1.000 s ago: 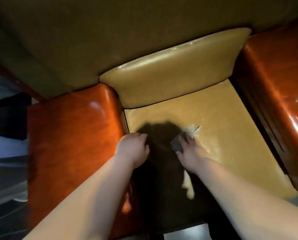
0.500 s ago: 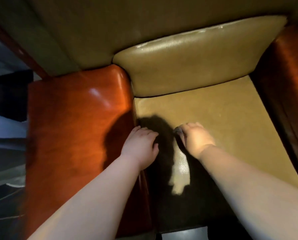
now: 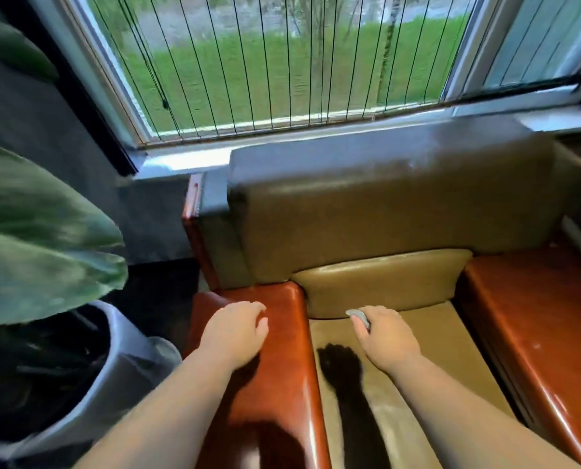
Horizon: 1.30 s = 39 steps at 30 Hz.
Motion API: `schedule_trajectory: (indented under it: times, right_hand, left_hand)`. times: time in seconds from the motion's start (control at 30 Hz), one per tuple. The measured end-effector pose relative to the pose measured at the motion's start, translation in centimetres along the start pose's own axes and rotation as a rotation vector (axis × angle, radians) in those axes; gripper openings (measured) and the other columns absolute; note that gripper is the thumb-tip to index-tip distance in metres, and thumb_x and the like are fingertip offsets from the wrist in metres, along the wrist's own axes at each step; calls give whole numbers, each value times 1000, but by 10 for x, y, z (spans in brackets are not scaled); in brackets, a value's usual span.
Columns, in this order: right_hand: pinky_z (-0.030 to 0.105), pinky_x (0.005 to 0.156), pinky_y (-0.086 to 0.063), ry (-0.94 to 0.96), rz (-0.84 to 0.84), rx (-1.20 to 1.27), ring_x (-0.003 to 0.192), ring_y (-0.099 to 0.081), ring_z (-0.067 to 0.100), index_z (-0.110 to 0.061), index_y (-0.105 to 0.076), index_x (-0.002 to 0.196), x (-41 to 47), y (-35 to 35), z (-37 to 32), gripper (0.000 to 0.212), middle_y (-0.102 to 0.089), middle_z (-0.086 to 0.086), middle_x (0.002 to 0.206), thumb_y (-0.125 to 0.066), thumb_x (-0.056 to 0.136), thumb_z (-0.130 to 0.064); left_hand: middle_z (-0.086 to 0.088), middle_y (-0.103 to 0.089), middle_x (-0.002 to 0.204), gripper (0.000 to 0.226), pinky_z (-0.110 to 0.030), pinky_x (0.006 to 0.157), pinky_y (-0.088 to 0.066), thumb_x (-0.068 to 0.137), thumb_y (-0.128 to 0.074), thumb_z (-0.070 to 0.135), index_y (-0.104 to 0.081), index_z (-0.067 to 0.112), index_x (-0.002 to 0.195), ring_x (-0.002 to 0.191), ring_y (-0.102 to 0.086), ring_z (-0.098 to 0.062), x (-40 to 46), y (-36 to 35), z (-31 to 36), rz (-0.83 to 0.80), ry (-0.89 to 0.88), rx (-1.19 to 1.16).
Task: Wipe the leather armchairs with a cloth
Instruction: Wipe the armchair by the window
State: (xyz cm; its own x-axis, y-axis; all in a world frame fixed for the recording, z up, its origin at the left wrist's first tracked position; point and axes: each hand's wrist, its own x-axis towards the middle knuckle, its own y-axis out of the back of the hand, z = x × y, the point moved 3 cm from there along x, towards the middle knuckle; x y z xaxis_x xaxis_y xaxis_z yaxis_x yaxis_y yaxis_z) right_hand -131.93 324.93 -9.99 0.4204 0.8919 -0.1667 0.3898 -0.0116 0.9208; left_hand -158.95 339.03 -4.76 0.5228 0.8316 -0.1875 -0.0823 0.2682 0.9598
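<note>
A: Starting at the far left, what sits beside the armchair (image 3: 393, 231)?

B: A potted plant (image 3: 45, 231) in a pale pot, big green leaves, just beside the red-brown left armrest (image 3: 282, 384). The left hand (image 3: 235, 333) rests on that armrest, fingers relaxed and lightly bent, holding nothing.

A: And the cloth (image 3: 358, 316)?

B: Bunched inside the right hand (image 3: 383, 336), which is curled round it over the tan seat cushion (image 3: 451, 350), near the lower back pad. Only a small grey fold peeks out past the fingers.

A: How will it handle?

B: I judge it light, soft and limp; it should flatten under the palm and glide, gripped by the wad. The leather looks glossy, smooth and firm, so likely slippery; pressing flat should work better than pinching.

A: Further right?

B: The right armrest (image 3: 536, 333), same shiny red-brown, with the window (image 3: 282, 62) behind the chair.
</note>
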Motion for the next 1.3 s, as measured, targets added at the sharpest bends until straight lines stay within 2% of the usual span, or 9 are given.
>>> schedule_trajectory:
  times: [0.2,0.37,0.53,0.63,0.77,1.07,1.3]
  right_hand:
    - [20,83,-53,41,107,124,94,-61,4,-36,-68,118,4,69,-32,33,-66,-18,103,-45,104,-54]
    - [31,83,-56,161,141,165,90,-64,9,-31,-71,100,28,113,-31,38,-68,-14,92,-41,103,-53]
    - [28,93,-55,222,94,251,101,-65,3,-34,-73,119,55,136,-19,35,-72,-17,108,-45,104,-50]
    - [32,94,-54,256,78,258,101,-64,7,-33,-73,117,66,151,-11,35,-71,-14,106,-46,104,-51]
    - [30,88,-53,284,82,278,96,-62,7,-36,-71,115,76,166,-5,30,-67,-15,98,-47,104,-51]
    - [27,91,-54,327,73,271,100,-63,5,-35,-70,124,105,185,-32,34,-69,-17,109,-47,105,-51]
    - [31,89,-54,277,98,225,99,-64,5,-39,-70,119,152,185,-64,31,-68,-18,104,-47,103,-52]
  left_hand:
    - [11,-70,132,40,-36,101,-55,101,-47,49,-66,35,134,118,-66,-17,2,79,9,69,49,15]
    - [11,-70,129,38,-35,101,-54,100,-50,47,-67,34,132,118,-66,-15,14,106,49,108,80,-49]
    - [10,-68,134,40,-35,105,-53,101,-52,47,-65,33,137,122,-64,-13,28,119,82,100,98,-48]
    - [8,-68,137,42,-37,107,-52,101,-51,48,-63,33,139,125,-64,-16,39,130,96,117,135,-52]
    - [8,-67,139,43,-37,110,-50,102,-51,47,-61,33,142,128,-62,-16,45,140,108,125,161,-67]
    - [7,-63,145,47,-42,108,-52,103,-50,48,-56,35,148,131,-61,-18,68,178,90,174,199,-30]
    - [3,-60,150,49,-45,112,-50,105,-52,46,-52,33,152,135,-58,-21,131,187,61,169,142,-48]
